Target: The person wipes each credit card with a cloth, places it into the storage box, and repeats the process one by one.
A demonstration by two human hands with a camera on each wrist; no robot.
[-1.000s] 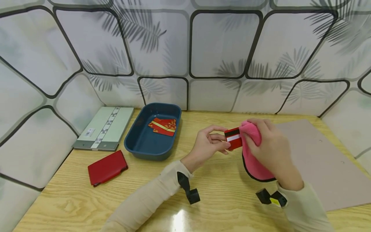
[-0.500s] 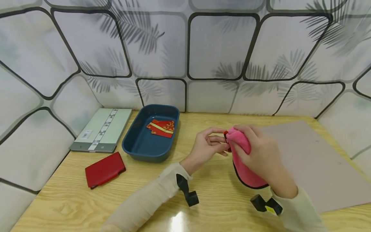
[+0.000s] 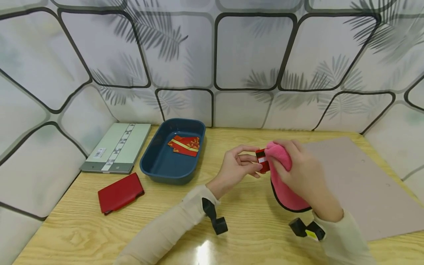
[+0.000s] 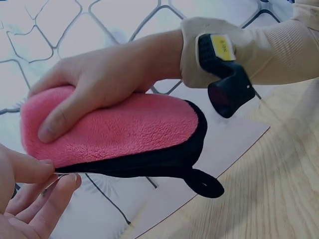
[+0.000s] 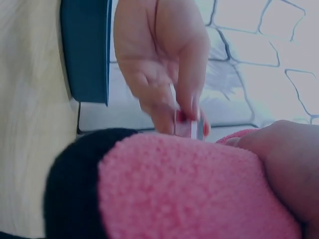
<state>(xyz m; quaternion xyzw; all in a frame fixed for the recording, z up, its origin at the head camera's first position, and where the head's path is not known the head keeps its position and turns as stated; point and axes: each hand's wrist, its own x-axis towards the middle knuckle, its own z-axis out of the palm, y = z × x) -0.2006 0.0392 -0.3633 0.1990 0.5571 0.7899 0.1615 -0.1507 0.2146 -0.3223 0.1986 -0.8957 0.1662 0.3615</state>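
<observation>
My left hand (image 3: 236, 165) pinches the left end of a red card (image 3: 262, 166) with a black stripe and a white strip, like a bank card. My right hand (image 3: 303, 173) grips a folded pink fleece cloth (image 3: 288, 195) with black edging, pressed over the card's right part, which it hides. In the left wrist view the cloth (image 4: 134, 124) shows a black hanging loop (image 4: 205, 183) at one end, and the right thumb lies on the fleece. The right wrist view has the cloth (image 5: 189, 184) large in front, with the card (image 5: 184, 127) behind it.
Several red-and-gold cards (image 3: 187, 145) lie in a dark blue tray (image 3: 159, 176) at the back. Left of it lie a pale green flat box (image 3: 112, 147) and a red card wallet (image 3: 120, 193). A greyish-pink mat (image 3: 367, 184) covers the table's right side.
The cloth and right hand first slid left, covering nearly the whole card, then moved back right, showing its left part again. My left hand keeps its pinch in place.
</observation>
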